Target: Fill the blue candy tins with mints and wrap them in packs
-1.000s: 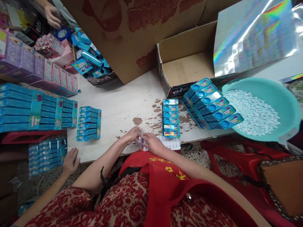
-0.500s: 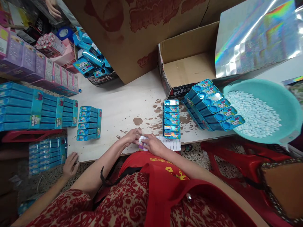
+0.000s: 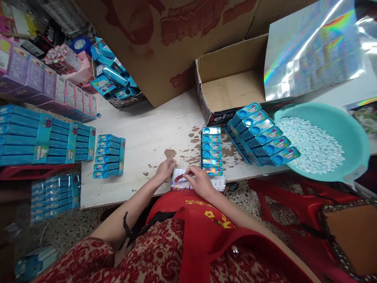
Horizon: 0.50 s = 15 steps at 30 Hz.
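A sheet of shiny strips (image 3: pixel 217 183) lies along the table's front edge, before my body. My right hand (image 3: pixel 200 181) is over it, with thumb and forefinger pinched on a thin reddish strip (image 3: pixel 179 177) that curves up from the sheet's left part. By the sheet's upper left corner is my left hand (image 3: pixel 165 170), its fingers drawn together; what they hold, if anything, is hidden. Just beyond the sheet stands a row of blue candy boxes (image 3: pixel 211 147), each with a round recess on its end.
A larger bundle of blue boxes (image 3: pixel 259 135) leans beside a turquoise basin (image 3: pixel 353 133) of small white candies (image 3: pixel 315 145). Behind stands an open carton (image 3: pixel 203 92). More blue boxes (image 3: pixel 108 155) and stacked bundles (image 3: pixel 20 135) are on the left. A red stool (image 3: pixel 273 208) stands at right.
My right hand has shifted right and lifted slightly, drawing up the reddish strip. My left hand has moved slightly left, apart from it. Another person's hands at the left have left the view.
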### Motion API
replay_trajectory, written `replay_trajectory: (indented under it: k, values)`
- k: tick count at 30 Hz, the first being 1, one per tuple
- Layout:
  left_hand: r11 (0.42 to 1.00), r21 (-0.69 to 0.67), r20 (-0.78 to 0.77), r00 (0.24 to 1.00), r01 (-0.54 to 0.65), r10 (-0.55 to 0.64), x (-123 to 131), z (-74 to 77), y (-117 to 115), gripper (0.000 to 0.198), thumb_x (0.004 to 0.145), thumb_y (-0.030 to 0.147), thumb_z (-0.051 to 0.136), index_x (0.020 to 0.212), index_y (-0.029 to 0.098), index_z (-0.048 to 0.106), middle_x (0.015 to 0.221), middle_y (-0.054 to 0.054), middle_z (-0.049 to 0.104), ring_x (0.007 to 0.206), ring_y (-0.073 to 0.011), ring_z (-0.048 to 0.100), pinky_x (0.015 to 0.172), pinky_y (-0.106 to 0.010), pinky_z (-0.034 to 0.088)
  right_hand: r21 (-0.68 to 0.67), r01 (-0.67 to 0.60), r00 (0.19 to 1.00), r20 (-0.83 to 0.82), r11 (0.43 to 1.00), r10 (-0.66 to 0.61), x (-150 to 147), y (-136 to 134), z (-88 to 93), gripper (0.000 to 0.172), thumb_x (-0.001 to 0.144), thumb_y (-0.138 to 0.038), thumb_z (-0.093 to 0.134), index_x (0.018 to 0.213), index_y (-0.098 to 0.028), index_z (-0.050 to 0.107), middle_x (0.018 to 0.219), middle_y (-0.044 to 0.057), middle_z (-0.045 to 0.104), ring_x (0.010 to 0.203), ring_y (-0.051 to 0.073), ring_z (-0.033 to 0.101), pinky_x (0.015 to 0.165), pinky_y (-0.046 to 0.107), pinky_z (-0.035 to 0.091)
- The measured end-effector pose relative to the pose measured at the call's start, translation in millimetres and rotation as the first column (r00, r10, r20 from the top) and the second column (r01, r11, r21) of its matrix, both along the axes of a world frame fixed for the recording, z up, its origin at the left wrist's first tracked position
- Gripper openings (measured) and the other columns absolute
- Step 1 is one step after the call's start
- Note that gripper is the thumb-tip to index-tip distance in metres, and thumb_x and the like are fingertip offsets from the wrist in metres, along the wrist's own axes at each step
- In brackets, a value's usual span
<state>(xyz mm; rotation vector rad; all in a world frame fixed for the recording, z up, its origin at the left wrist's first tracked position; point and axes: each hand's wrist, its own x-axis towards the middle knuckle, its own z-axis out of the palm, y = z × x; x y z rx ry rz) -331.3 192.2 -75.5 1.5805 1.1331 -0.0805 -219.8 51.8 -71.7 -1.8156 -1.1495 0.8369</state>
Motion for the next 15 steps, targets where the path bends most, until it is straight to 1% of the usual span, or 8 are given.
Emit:
replay_trajectory:
  k: [1, 3, 5, 7, 8, 10, 12, 15]
  values:
    - [1.000, 0.024, 0.072, 0.997, 0.011, -0.013, 2, 5.7, -2, 0.017, 0.080, 0.031, 0.053, 0.090, 0.018, 0.057, 0.088, -0.004, 0.063, 0.087, -0.0176, 0.059, 0.077, -0.030, 0.048, 0.027, 0.058, 0.997, -0.058, 0.998, -0.056, 4, -3, 4.8, 0.011, 0.084, -0.022, 0.061, 0.073, -0.020, 0.057, 0.073, 0.001, 0.061, 0.070, 0.015, 0.057, 0.065, 0.026, 0.045]
    - [0.997, -0.028, 0.236, 0.969, 0.076, -0.067, 8, 16.4, -6, 0.029, 0.079, 0.039, 0.058, 0.099, 0.018, 0.059, 0.105, -0.006, 0.064, 0.099, -0.0191, 0.058, 0.085, -0.030, 0.046, 0.064, 0.160, 0.974, -0.172, 0.985, -0.147, 13, -9, 13.8, 0.013, 0.083, -0.027, 0.061, 0.072, -0.020, 0.057, 0.070, 0.000, 0.061, 0.067, 0.014, 0.057, 0.063, 0.025, 0.044]
    - [0.971, -0.156, 0.321, 0.939, 0.179, -0.122, 16, 23.0, -12, 0.033, 0.073, 0.042, 0.064, 0.093, 0.016, 0.061, 0.096, -0.006, 0.067, 0.090, -0.0184, 0.061, 0.079, -0.030, 0.047, 0.063, 0.243, 0.948, -0.229, 0.968, -0.223, 20, -14, 19.2, 0.015, 0.082, -0.030, 0.060, 0.071, -0.020, 0.058, 0.069, -0.001, 0.062, 0.065, 0.014, 0.056, 0.063, 0.025, 0.044]
    - [0.940, -0.257, 0.282, 0.948, 0.226, -0.151, 27, 24.7, -18, 0.030, 0.071, 0.043, 0.066, 0.080, 0.014, 0.061, 0.073, -0.003, 0.065, 0.070, -0.0146, 0.060, 0.067, -0.027, 0.047, 0.031, 0.329, 0.917, -0.251, 0.944, -0.311, 26, -17, 19.1, 0.016, 0.081, -0.032, 0.060, 0.071, -0.020, 0.058, 0.069, -0.001, 0.062, 0.064, 0.014, 0.056, 0.063, 0.026, 0.044]
    - [0.934, -0.271, 0.254, 0.953, 0.233, -0.164, 33, 24.3, -20, 0.030, 0.072, 0.043, 0.065, 0.077, 0.014, 0.060, 0.065, -0.001, 0.062, 0.062, -0.0128, 0.057, 0.063, -0.025, 0.045, 0.010, 0.374, 0.899, -0.249, 0.927, -0.360, 30, -18, 17.0, 0.016, 0.081, -0.033, 0.059, 0.071, -0.020, 0.058, 0.069, -0.001, 0.062, 0.064, 0.015, 0.056, 0.063, 0.026, 0.044]
    - [0.934, -0.258, 0.234, 0.954, 0.249, -0.190, 48, 22.7, -21, 0.028, 0.075, 0.042, 0.061, 0.075, 0.015, 0.058, 0.059, 0.001, 0.060, 0.055, -0.0109, 0.054, 0.056, -0.024, 0.042, -0.023, 0.471, 0.860, -0.211, 0.882, -0.465, 37, -18, 10.2, 0.017, 0.079, -0.035, 0.059, 0.072, -0.020, 0.059, 0.072, 0.001, 0.061, 0.066, 0.016, 0.056, 0.064, 0.027, 0.045]
    - [0.936, -0.224, 0.257, 0.943, 0.273, -0.213, 63, 21.4, -21, 0.025, 0.076, 0.040, 0.058, 0.077, 0.016, 0.056, 0.059, 0.002, 0.059, 0.052, -0.0105, 0.052, 0.053, -0.023, 0.041, -0.016, 0.580, 0.807, -0.127, 0.815, -0.577, 46, -18, 2.6, 0.017, 0.078, -0.037, 0.061, 0.072, -0.020, 0.061, 0.081, 0.003, 0.058, 0.074, 0.018, 0.057, 0.069, 0.030, 0.047]
    - [0.938, -0.187, 0.291, 0.928, 0.293, -0.231, 84, 18.9, -16, 0.023, 0.079, 0.038, 0.054, 0.091, 0.018, 0.050, 0.056, 0.005, 0.057, 0.049, -0.0110, 0.052, 0.049, -0.022, 0.040, 0.023, 0.684, 0.728, 0.034, 0.729, -0.685, 59, -14, -6.8, 0.017, 0.075, -0.035, 0.064, 0.071, -0.019, 0.063, 0.092, 0.007, 0.053, 0.090, 0.022, 0.054, 0.083, 0.036, 0.045]
